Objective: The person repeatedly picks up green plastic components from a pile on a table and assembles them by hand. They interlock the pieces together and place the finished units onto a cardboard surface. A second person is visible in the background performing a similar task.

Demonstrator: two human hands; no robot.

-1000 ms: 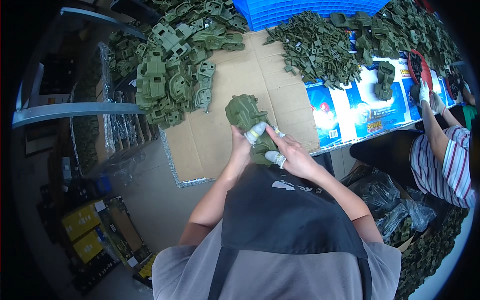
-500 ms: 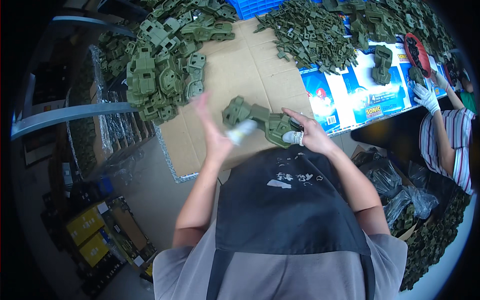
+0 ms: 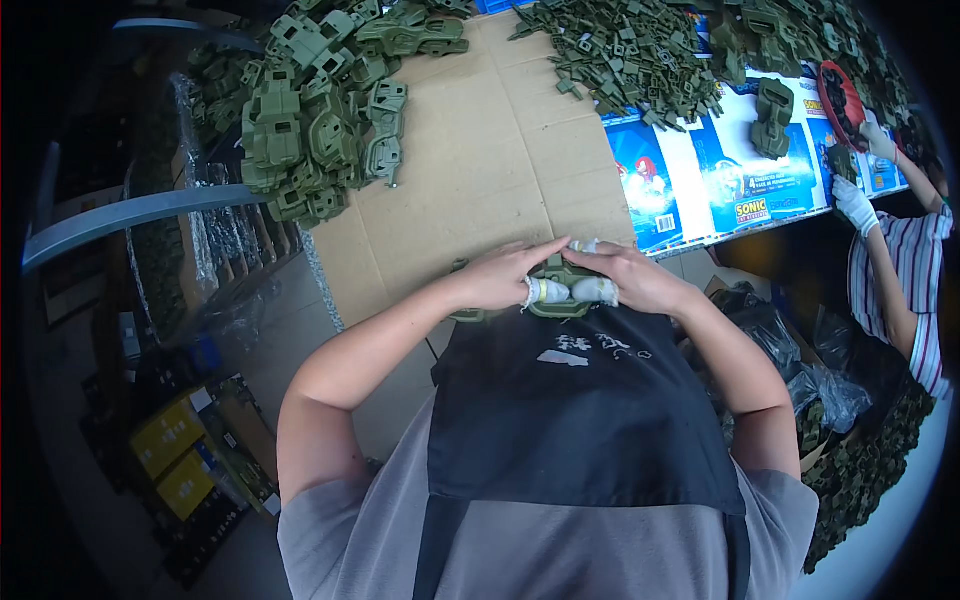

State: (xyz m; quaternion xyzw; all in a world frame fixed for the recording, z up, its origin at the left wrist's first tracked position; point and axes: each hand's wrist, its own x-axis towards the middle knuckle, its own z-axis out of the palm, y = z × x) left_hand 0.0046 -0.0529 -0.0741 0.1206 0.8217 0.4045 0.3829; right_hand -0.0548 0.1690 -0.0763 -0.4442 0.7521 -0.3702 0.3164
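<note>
Close against my apron, at the near edge of a cardboard sheet (image 3: 470,130), lies an olive-green plastic toy vehicle body (image 3: 558,306). My left hand (image 3: 497,278) grips it from the left, and my right hand (image 3: 637,278) grips it from the right. White coverings wrap both thumbs, which press side by side on its near part; the fingertips meet on its far side. Much of the piece is hidden under my hands, and whether a smaller part is between my fingers I cannot make out.
Larger green vehicle parts (image 3: 320,125) are heaped at the left, small green parts (image 3: 625,65) at the back. A co-worker's gloved hand (image 3: 855,205) is at the right, beside a red basket (image 3: 842,105). A grey metal bar (image 3: 140,218) juts in from the left.
My left hand, earlier raised and moving left of the piece, has come down onto it. The vehicle body has moved nearer my apron, and both hands now close on it together.
</note>
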